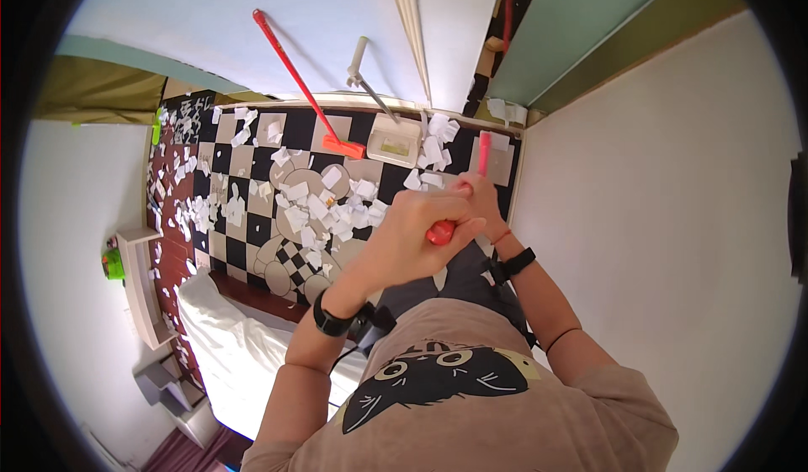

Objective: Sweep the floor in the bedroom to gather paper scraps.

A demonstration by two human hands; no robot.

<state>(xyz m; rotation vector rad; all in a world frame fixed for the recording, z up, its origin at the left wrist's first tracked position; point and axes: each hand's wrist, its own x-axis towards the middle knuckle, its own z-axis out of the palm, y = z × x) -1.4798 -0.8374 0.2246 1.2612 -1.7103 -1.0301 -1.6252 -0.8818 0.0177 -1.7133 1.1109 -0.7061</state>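
My left hand (410, 235) is closed around the top end of a red handle (440, 232). Lower down, my right hand (481, 200) grips the same long-handled tool. A pink length of its shaft (485, 153) shows beyond that hand, over the mat near the wall. What sits at the shaft's far end is not clear. White paper scraps (341, 213) lie thickly on the black-and-beige checkered floor mat (240, 249). More scraps (435, 144) are heaped beside a white dustpan (394, 141).
A red broom (297, 81) leans on a pale upright panel (208, 11), its orange head on the mat. The dustpan's grey handle (356, 62) stands up beside it. White bedding (233, 339) borders the mat at left. A plain wall (631, 175) rises on my right.
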